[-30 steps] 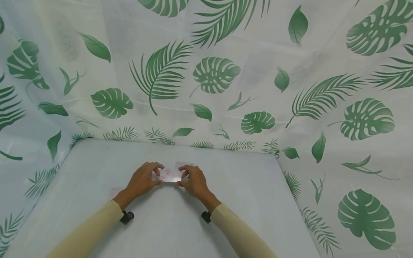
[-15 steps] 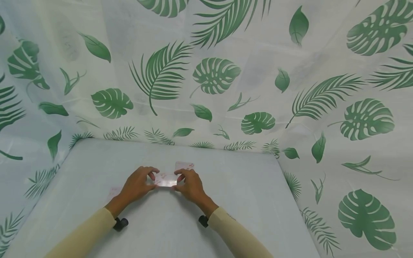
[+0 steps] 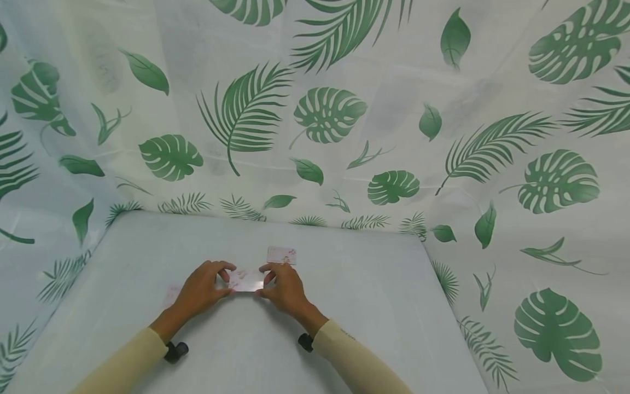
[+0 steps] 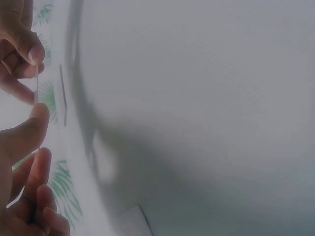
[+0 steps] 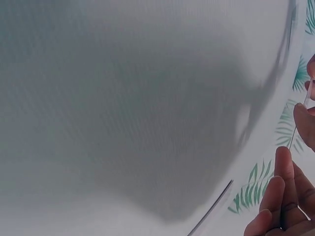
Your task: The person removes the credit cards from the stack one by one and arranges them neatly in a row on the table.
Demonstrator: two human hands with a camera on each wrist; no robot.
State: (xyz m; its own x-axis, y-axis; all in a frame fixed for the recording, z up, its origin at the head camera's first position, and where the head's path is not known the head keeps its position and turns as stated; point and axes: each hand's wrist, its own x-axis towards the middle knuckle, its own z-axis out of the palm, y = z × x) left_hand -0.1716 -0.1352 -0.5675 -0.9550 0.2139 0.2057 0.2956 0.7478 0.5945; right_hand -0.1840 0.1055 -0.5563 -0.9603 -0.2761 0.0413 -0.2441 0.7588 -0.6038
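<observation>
A thin, glossy, pale pink card (image 3: 246, 280) with a reddish flower print is held level above the white table. My left hand (image 3: 200, 290) pinches its left end between thumb and fingers. At the opposite end, the thumb and fingers of my right hand (image 3: 284, 290) pinch it too. Seen edge-on in the left wrist view, the card (image 4: 37, 86) is a fine line between the two hands. Just behind my right hand, a similar card (image 3: 281, 255) lies on the table. Another pale pink card (image 3: 172, 294) lies at left, partly covered by my left hand and wrist.
The white tabletop (image 3: 384, 306) spreads around the hands. Behind it and along both sides hang white sheets (image 3: 275, 164) printed with green leaves. A small black device (image 3: 175, 352) is worn at the left wrist, another (image 3: 305, 342) at the right.
Both hands have drawn the held card back toward me and a little left. The card lying behind the right hand now shows more fully.
</observation>
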